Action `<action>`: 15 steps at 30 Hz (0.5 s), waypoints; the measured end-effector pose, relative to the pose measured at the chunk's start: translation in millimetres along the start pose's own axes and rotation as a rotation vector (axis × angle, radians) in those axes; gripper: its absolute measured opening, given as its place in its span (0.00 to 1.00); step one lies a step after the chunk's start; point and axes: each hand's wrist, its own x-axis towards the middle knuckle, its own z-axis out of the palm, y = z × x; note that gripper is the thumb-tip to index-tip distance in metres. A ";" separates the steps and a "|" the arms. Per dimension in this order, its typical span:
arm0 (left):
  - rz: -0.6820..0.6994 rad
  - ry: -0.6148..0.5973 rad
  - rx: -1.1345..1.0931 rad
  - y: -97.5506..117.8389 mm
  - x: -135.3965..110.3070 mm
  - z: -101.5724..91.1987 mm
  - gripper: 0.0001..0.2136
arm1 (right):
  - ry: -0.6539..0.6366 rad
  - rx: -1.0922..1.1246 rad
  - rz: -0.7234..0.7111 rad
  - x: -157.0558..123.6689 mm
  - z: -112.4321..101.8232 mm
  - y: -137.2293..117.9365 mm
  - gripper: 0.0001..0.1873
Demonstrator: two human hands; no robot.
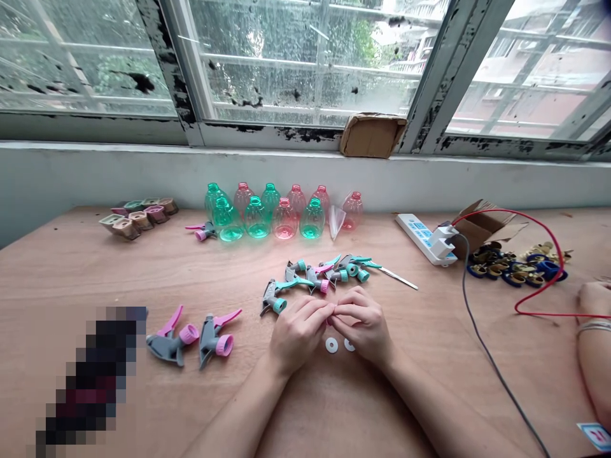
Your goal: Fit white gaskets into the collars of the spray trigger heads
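Note:
My left hand (pixel 298 331) and my right hand (pixel 363 324) meet fingertip to fingertip above the wooden table (pixel 119 280), both pinched round a small part I cannot make out. Two white ring washers (pixel 331 345) lie on the wood just below the fingers. A heap of grey spray triggers with teal and pink caps (pixel 315 277) lies just beyond my hands. Two grey triggers with pink levers (pixel 193 337) rest to the left.
Teal and pink plastic bottles (pixel 281 213) stand in rows by the wall. A white power strip (pixel 427 238) with red and grey cables lies right, next to a cardboard box and blue-gold rings (pixel 518 264). Another person's arm (pixel 594 337) is at the right edge. Small pots (pixel 138 216) sit far left.

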 end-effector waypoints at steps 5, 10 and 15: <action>-0.042 0.003 -0.017 -1.4 0.5 0.7 0.12 | 0.013 -0.001 0.004 2.7 0.6 -1.8 0.06; -0.068 0.003 -0.037 -1.2 1.5 1.3 0.13 | -0.009 -0.006 -0.002 2.8 0.8 0.7 0.06; -0.174 0.067 -0.108 -2.7 -1.2 2.5 0.11 | 0.009 -0.024 0.009 -0.9 -1.4 3.7 0.08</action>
